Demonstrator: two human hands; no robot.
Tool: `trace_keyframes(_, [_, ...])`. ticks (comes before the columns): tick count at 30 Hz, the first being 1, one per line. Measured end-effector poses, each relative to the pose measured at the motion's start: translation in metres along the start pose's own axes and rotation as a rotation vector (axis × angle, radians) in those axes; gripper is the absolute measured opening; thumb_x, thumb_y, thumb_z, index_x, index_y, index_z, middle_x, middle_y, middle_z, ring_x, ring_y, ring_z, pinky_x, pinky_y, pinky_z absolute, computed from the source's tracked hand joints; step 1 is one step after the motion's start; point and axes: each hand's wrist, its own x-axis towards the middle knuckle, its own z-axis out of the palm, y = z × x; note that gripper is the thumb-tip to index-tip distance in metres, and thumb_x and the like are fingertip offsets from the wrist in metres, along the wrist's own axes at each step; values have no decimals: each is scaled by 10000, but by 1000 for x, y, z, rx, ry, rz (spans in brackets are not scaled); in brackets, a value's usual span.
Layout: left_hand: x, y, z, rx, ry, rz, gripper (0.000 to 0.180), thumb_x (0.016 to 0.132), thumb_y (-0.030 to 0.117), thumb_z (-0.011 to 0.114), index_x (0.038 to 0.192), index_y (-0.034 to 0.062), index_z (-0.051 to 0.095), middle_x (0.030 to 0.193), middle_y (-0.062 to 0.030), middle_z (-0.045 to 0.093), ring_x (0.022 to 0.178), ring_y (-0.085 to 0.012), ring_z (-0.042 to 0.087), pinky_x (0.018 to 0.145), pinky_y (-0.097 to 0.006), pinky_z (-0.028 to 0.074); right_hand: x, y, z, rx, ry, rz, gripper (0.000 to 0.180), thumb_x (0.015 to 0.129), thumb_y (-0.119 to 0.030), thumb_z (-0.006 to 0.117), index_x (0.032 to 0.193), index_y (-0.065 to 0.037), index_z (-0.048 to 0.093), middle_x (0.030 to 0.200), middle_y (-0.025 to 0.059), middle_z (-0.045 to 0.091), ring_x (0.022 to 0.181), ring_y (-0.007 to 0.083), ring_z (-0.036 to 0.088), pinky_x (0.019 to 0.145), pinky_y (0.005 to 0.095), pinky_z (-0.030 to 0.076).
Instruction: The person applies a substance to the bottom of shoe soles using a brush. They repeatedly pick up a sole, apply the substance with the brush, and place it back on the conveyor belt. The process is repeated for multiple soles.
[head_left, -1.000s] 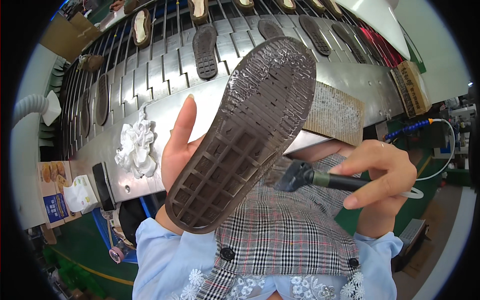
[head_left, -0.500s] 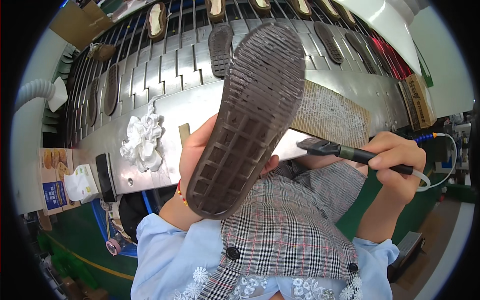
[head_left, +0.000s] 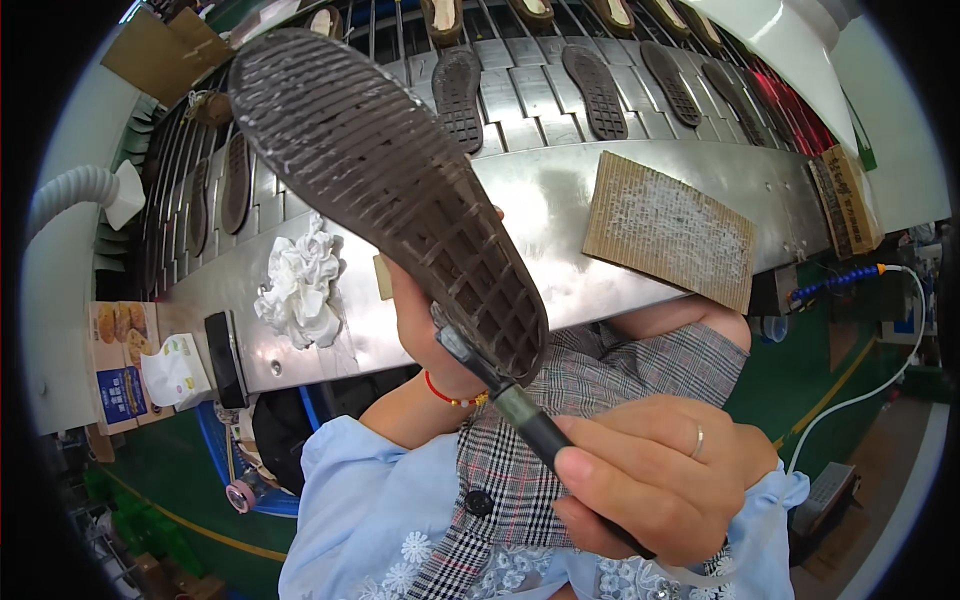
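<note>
The left hand (head_left: 418, 330) is clamped on a brown sole (head_left: 395, 180), its grip partly hidden behind it; the right hand (head_left: 660, 475), apart from the left, grips a brush (head_left: 520, 410), its head at the sole's near left edge, contact unclear; the sole slants far and left of the right hand, gridded heel nearest; on the metal desk (head_left: 535, 265), a crumpled white wad (head_left: 303, 285) lies left, a corrugated sheet (head_left: 670, 230) right.

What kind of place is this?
Probably a shoe workshop: dark-brown, grid-patterned soles lie on a silvery, slatted metal conveyor-like bed, and the right hand holds a black-handled brush.
</note>
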Motion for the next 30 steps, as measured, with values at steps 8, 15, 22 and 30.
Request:
trace_keyframes(8, [4,0,-3,601,129,440,520,1029,312,365,1430,-15,325,1452,-270,365,1149,-284,562,872,-331,546,7,-8,-14,45,-174,58,257,776,-79,723,964,66,624,848,231,680,694,249,668,555,311,584])
trace_keyframes(15, [11,9,1,581,159,518,525,1017,297,361,1452,8,314,1498,-277,292,1161,-294,565,850,-329,570,-1,-4,-6,83,-89,9,288,787,-91,727,1005,52,606,865,231,681,697,246,673,544,324,588])
trace_keyframes(22, [14,22,4,169,79,388,622,1022,463,217,1468,40,307,1536,-194,263,1135,-287,590,866,-337,577,-4,3,3,126,-25,2,197,748,-62,742,880,68,673,768,202,668,626,214,667,484,289,553])
trace_keyframes(30, [57,31,-42,45,265,-41,453,1022,310,280,1162,-15,563,1044,-183,654,823,-300,657,722,-393,575,-10,13,-25,214,-40,244,264,825,-94,691,1023,70,629,820,204,686,676,261,679,608,313,556])
